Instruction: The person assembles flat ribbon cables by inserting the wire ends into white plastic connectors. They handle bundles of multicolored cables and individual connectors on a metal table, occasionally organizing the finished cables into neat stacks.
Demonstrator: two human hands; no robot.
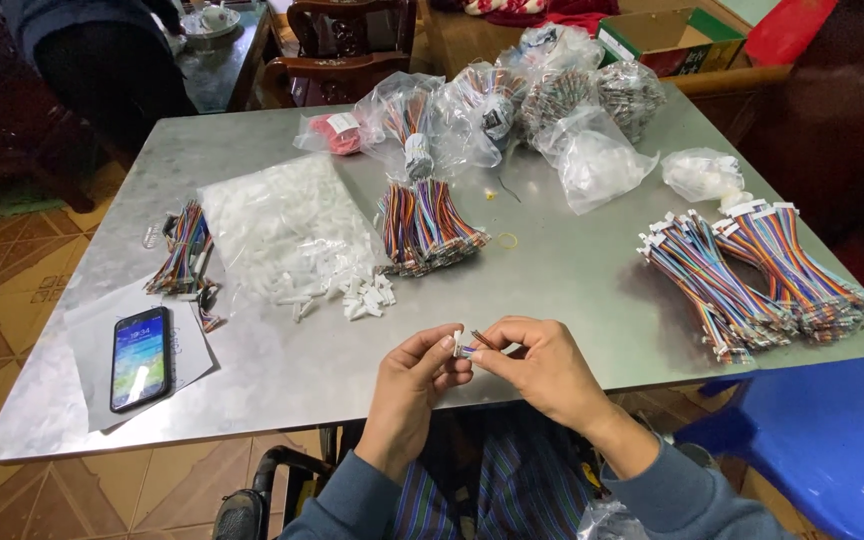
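Fingers (449, 352) pinch white connector (459, 343) over table's near edge (282, 405).

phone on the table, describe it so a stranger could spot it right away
Start at the metal table and go to its near left corner. There a smartphone lies face up on a white paper sheet. It is the only dark, flat rectangle with a lit screen, unlike the coloured wire bundles behind it.

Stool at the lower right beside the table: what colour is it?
The stool is plain bright blue, seen in the head view, the only view.
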